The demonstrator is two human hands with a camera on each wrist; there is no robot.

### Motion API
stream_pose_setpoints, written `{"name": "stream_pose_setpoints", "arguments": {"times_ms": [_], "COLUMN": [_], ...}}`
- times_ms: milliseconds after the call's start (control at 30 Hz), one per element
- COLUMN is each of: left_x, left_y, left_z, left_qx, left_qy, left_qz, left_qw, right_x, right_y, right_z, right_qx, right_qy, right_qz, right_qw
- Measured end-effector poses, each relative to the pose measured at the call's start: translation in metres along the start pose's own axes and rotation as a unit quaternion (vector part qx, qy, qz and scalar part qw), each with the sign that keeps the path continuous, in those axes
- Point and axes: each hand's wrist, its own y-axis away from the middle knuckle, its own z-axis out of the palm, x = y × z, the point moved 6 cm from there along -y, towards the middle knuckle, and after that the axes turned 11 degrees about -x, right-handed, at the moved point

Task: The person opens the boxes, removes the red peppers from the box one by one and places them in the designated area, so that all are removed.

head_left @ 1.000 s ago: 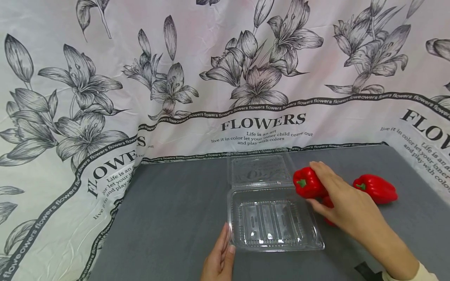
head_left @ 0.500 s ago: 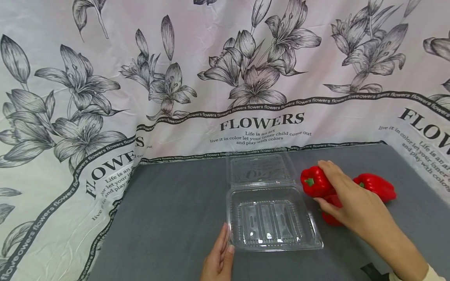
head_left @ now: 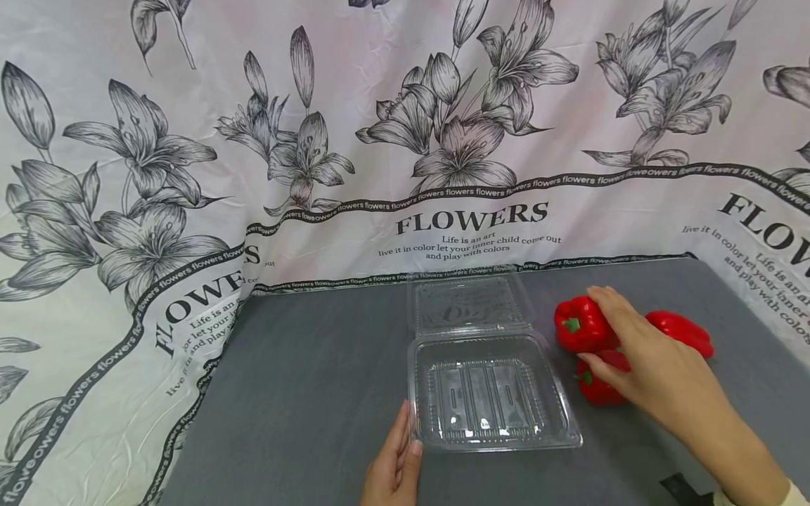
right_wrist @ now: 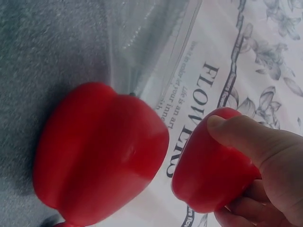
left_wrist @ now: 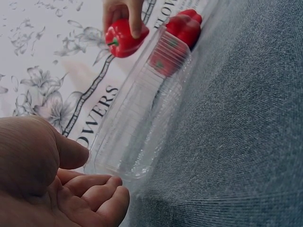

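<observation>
A red bell pepper [head_left: 581,325] with a green stem is raised off the table, gripped between the thumb and fingers of my right hand [head_left: 661,376]. Below it a second bell pepper [head_left: 600,385] sits on the table, partly hidden by that hand. Behind the hand lies a third bell pepper [head_left: 685,333]. To their left stands a clear plastic container [head_left: 484,397], its hinged lid [head_left: 468,303] laid back and nothing inside. My left hand [head_left: 394,464] holds the container's near left edge; in the left wrist view its thumb [left_wrist: 73,153] and curled fingers lie at the container's end.
Grey cloth [head_left: 304,379] covers the table. A white curtain [head_left: 354,242] printed with flowers and lettering rises along the back and sides. Near the front right, a small black patch [head_left: 680,486] shows beside the right forearm.
My right hand has moved right with the bell pepper, away from the container's right rim and over the pepper on the table. The left hand and container stay put.
</observation>
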Motion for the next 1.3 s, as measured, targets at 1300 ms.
{"name": "stream_pose_setpoints", "arguments": {"times_ms": [1300], "left_x": [-0.001], "left_y": [-0.001], "left_z": [0.0], "left_qx": [-0.01], "left_qy": [0.0], "left_qz": [-0.004], "left_qw": [0.9999], "right_x": [0.054], "right_y": [0.039], "right_z": [-0.01], "right_qx": [0.0], "right_qy": [0.026], "right_qz": [0.05], "right_qw": [0.9984]}}
